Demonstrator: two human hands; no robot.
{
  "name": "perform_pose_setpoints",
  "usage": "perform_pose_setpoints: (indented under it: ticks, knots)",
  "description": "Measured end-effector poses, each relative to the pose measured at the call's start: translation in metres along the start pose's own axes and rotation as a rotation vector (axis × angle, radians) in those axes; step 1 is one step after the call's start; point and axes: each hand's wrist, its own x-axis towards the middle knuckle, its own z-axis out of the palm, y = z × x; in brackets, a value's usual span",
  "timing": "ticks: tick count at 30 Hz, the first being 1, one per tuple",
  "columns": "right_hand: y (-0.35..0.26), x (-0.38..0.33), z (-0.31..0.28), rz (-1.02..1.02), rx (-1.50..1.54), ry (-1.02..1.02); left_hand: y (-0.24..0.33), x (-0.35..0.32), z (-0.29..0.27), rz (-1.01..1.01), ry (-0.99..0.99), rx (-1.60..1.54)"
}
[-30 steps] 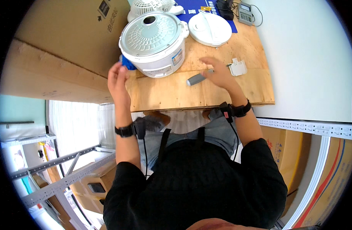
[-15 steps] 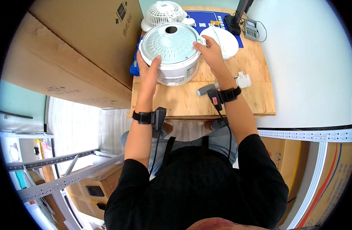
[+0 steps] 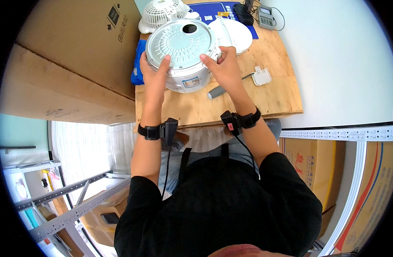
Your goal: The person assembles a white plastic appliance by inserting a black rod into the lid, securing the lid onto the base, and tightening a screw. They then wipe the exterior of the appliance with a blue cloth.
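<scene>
A round white rice cooker (image 3: 181, 80) stands on the wooden table, its outer cover off. The exposed pale green top plate (image 3: 179, 45) has ribs and a dark oval hole toward the far right. My left hand (image 3: 155, 75) is closed against the cooker's left side, thumb on the top rim. At the right front, my right hand (image 3: 224, 68) grips the rim by a white hinge or latch piece, fingers partly hidden. A grey-handled screwdriver (image 3: 216, 92) lies beneath my right forearm, its shaft pointing to a small white plastic part (image 3: 261, 76).
Behind the cooker's right side lies a white round cover (image 3: 237, 36) on a blue mat (image 3: 205, 8). A white fan-like grille (image 3: 163, 13) sits at the far left. Blue cloth (image 3: 138, 70) and a large cardboard box (image 3: 76, 55) flank the left; a keypad device (image 3: 266, 18) is far right.
Both hands have turned the rice cooker a little clockwise, so its front label has moved left and the oval hole right. The whole view has also shifted slightly.
</scene>
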Motion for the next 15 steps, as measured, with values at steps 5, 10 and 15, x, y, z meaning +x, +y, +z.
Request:
perform_pose_setpoints:
  ticks: [5, 10, 15]
  knots:
    - [0.011, 0.002, 0.003, -0.008, -0.034, 0.005, -0.022, 0.009, 0.004, 0.118, -0.023, 0.018]
    - [0.029, 0.021, -0.022, -0.053, -0.124, -0.141, -0.028, 0.026, -0.001, 0.09, -0.066, 0.006]
    - [0.052, 0.081, -0.071, 0.036, -0.273, -0.167, -0.015, 0.014, 0.005, 0.073, 0.012, 0.072]
